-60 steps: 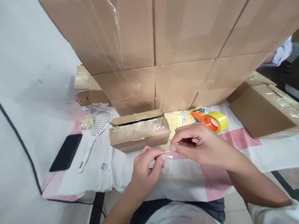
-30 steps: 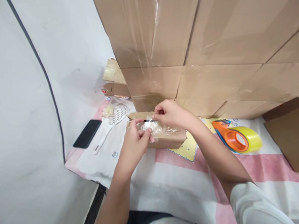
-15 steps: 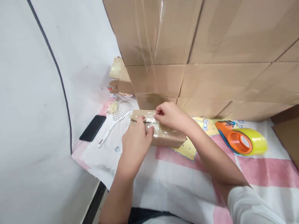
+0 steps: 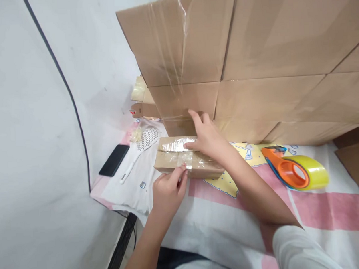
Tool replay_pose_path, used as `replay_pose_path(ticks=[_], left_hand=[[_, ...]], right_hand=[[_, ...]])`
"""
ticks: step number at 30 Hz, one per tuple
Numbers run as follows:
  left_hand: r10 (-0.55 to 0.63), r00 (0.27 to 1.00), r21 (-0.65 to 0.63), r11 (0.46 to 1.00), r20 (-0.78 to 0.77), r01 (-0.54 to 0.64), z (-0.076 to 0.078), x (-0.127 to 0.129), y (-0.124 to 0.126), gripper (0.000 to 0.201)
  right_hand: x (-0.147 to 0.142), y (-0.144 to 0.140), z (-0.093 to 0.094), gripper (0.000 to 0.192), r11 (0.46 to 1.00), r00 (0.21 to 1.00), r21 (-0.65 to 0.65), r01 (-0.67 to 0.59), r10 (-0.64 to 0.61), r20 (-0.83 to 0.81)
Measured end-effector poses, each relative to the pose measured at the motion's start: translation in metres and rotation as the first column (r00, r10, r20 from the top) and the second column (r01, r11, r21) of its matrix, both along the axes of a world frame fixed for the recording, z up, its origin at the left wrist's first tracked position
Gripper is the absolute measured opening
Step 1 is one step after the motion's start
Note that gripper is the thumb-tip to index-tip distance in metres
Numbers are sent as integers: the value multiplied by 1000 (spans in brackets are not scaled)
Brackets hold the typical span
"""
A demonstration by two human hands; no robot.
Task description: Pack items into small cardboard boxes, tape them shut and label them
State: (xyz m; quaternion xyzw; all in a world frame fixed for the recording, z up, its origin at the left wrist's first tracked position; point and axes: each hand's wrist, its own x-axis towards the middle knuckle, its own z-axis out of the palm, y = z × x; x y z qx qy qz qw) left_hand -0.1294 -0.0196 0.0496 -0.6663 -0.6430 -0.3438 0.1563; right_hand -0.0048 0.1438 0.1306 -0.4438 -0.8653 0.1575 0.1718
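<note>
While a strip of clear tape [image 4: 185,155] now lies across the lid seam of the small cardboard box [image 4: 181,160], the person's right hand [image 4: 206,136] rests flat on the box top with fingers spread, and the left hand [image 4: 168,191] meets the near face at its 6 o'clock side, thumb and forefinger tips pressing the strip's lower end against the cardboard. A second earlier both hands were pinched together over the seam, stretching the tape between them; half a second ago they were laying it down. Now they are apart, neither closed around anything, and the lid flap that stood ajar two seconds back sits shut. Judging by that, the strip has been stuck on and is being smoothed, so this seal looks nearly done. The box sits on the cloth-covered worktop [image 4: 231,212], right in front of a wall of stacked cartons [image 4: 254,66] at its 12 o'clock. An orange dispenser with a yellow tape roll [image 4: 296,172] lies untouched at 3 o'clock, well apart. At 9 o'clock lie a white slotted spoon [image 4: 139,148] and, farther out, a dark phone [image 4: 114,160].
</note>
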Motion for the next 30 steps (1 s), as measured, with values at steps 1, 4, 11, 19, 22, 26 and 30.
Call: replay_pose_path(ticks=[1, 4, 11, 19, 22, 26, 30], left_hand=[[-8, 1000, 13, 1000, 3, 8, -1, 0, 0, 13], [-35, 999, 73, 997, 6, 34, -8, 0, -2, 17], [-21, 997, 106, 994, 68, 14, -57, 11, -9, 53], [-14, 1000, -103, 994, 28, 16, -79, 31, -18, 67], [-25, 1000, 188, 982, 19, 21, -64, 31, -19, 68], [62, 994, 207, 977, -87, -43, -47, 21, -6, 56], [75, 983, 122, 991, -167, -55, -51, 0, 7, 48]], right_hand=[[2, 4, 0, 97, 999, 999, 13, 34, -33, -10], [5, 11, 2, 68, 999, 999, -1, 38, -38, -5], [-4, 5, 4, 44, 983, 989, -172, -60, 82, 127], [-2, 5, 3, 45, 983, 994, -180, -38, 55, 90], [-1, 3, 2, 45, 986, 995, -156, -65, 76, 65], [22, 8, 10, 42, 997, 997, -45, -60, 58, -47], [90, 20, 10, 38, 994, 972, -84, 72, -88, -216]])
